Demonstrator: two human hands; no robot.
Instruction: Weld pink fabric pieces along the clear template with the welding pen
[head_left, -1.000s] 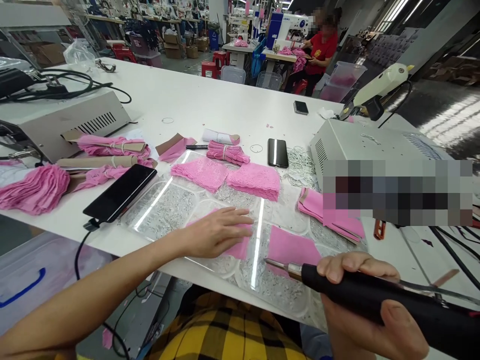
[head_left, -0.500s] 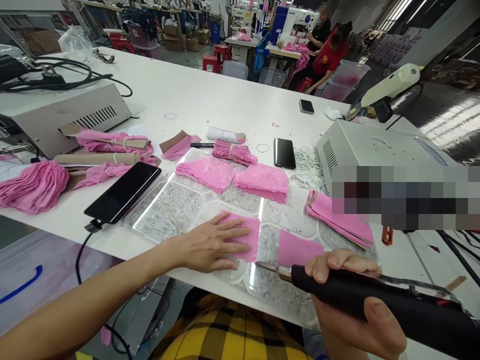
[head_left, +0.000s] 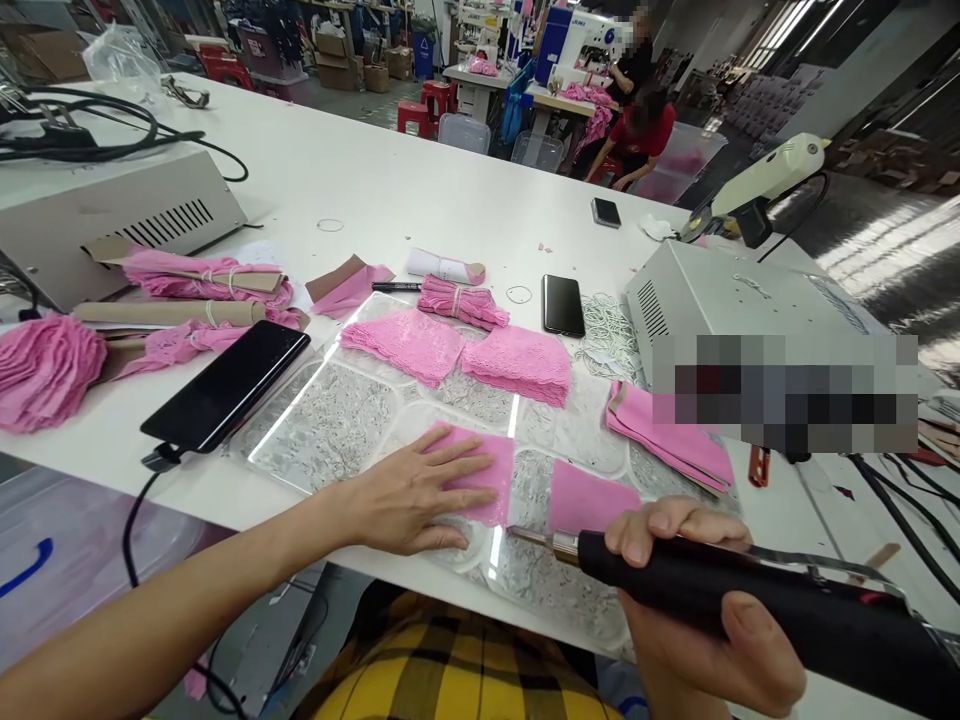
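Our left grip [head_left: 401, 497] lies released on pink fabric [head_left: 502, 466]; our right grip [head_left: 701, 635] clasps a black tool [head_left: 611, 560]. We cannot read the lettering on the pen [head_left: 396, 287].

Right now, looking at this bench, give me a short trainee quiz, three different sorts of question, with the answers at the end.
1. Which hand grips the black tool?
2. True or false: the left hand is spread over the white roll.
3. In the picture, what lies just left of the tangled string? A) a black marker; B) a phone; C) a red stool.

Key:
1. The right hand.
2. False: the left hand is spread over a flat pink cloth.
3. B.
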